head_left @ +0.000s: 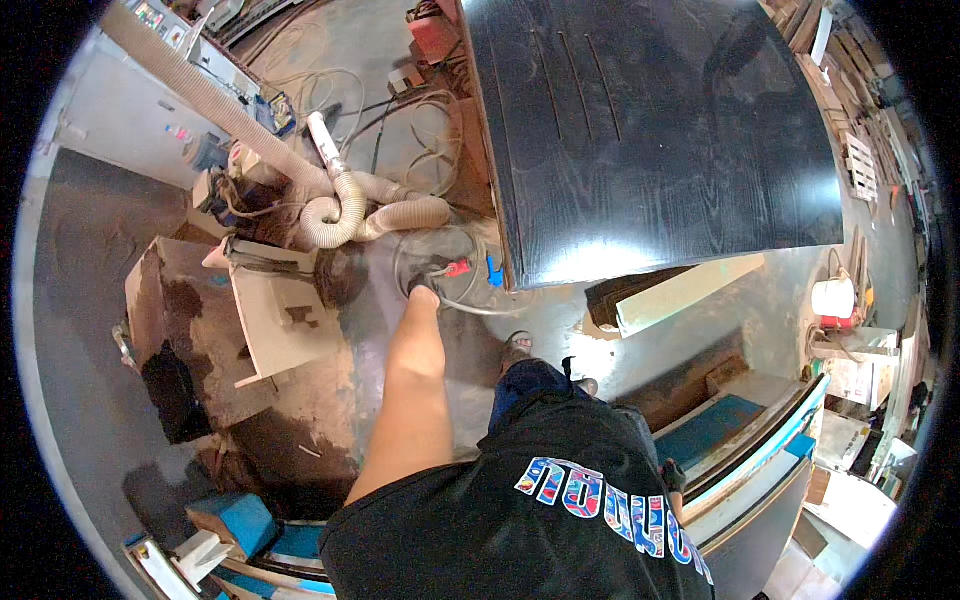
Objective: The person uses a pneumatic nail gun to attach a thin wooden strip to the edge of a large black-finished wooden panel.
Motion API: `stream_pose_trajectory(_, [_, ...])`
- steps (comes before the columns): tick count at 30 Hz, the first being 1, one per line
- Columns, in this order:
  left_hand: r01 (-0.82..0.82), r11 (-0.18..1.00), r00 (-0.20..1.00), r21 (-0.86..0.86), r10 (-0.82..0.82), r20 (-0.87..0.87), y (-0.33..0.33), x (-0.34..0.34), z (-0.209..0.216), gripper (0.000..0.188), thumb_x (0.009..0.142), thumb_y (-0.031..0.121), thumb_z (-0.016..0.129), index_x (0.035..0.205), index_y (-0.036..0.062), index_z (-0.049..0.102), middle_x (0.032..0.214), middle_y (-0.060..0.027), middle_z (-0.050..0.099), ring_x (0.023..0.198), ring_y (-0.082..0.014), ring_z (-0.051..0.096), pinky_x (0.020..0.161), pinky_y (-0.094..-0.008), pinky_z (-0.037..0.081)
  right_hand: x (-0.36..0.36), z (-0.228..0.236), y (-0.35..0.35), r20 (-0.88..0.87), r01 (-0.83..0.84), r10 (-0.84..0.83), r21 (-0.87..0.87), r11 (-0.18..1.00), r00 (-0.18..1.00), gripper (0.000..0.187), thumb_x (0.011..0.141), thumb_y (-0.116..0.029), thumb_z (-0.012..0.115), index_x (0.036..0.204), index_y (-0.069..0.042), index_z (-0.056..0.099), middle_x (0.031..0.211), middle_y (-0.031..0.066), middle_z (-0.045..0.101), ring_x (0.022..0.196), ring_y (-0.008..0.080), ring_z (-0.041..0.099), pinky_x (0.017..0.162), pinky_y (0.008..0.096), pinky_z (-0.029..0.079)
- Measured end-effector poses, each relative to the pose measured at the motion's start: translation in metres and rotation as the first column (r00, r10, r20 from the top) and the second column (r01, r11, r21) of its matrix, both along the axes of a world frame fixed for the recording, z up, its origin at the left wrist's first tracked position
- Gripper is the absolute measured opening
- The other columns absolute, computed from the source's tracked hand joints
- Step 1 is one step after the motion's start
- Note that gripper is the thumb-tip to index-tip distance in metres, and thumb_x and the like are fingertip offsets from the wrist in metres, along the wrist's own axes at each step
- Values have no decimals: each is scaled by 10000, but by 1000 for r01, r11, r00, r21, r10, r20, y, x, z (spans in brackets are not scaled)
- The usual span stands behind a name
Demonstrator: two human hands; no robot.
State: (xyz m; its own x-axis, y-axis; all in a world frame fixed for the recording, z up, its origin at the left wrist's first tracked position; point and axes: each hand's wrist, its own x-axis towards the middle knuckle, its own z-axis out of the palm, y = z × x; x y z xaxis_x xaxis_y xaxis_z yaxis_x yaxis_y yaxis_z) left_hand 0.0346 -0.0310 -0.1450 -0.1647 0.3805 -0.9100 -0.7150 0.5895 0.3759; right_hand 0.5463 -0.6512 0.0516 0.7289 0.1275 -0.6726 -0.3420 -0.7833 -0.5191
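Note:
My left arm reaches down to the floor. My left hand (424, 284), in a dark glove, is curled on a coil of clear hose (470, 300) beside a red fitting (457, 268) and a small blue piece (493, 270). The coil lies at the near left corner of a large black wood-grain panel (650, 130). My right hand (672, 474), also dark-gloved, hangs by my hip next to the edge of a blue-topped bench (740, 440). My black shirt hides most of it.
Beige ribbed dust hoses (345, 210) and loose cables lie on the floor to the left. A dusty white stand (275, 320) sits by a wooden block (165, 320). A pale board (685, 290) pokes out under the panel. A white bucket (832, 298) is on the right.

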Motion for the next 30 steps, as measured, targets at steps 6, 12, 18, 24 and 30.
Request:
stream_pose_trajectory(6, [18,991,1000,-136,-18,-1,-52,-7,10,121,903,225,491,857,137,561,730,-62,553,616,-233,526,583,-384,497,-20,-5,-15,5,29,-29,-14,999,1000,275,858,-298,667,986,-54,677,912,111,667,809,257,591,731,382,482])
stream_pose_trajectory(12, [123,931,984,-344,-159,-81,-99,-30,34,132,896,222,483,906,122,568,801,-80,572,707,-247,548,635,-424,514,-38,-8,-27,10,41,-41,-4,999,999,282,861,-300,682,978,-44,697,893,81,675,790,216,593,727,346,485])
stream_pose_trajectory(18, [749,200,171,-632,-979,-108,-127,-46,14,288,903,254,459,1130,149,602,1152,-105,626,1053,-247,601,855,-391,514,-56,-13,-27,-23,151,-152,-24,988,988,264,897,-272,640,1047,-54,647,929,52,652,796,198,556,718,364,462])
stream_pose_trajectory(24, [771,-300,-597,-562,-647,-473,-143,11,-21,337,898,256,427,983,52,683,1114,-217,623,1070,-339,598,902,-443,475,-57,-46,-31,-38,110,-115,-122,986,993,394,843,-335,718,1096,-39,662,995,85,679,860,224,603,764,366,483])
stream_pose_trajectory(30, [984,59,114,168,-934,-338,-162,185,42,220,892,256,541,702,144,547,587,-9,472,472,-126,438,435,-299,326,-62,-60,-41,-90,237,-244,-84,968,966,415,865,-373,686,1107,-36,669,990,95,699,891,236,632,733,370,507])
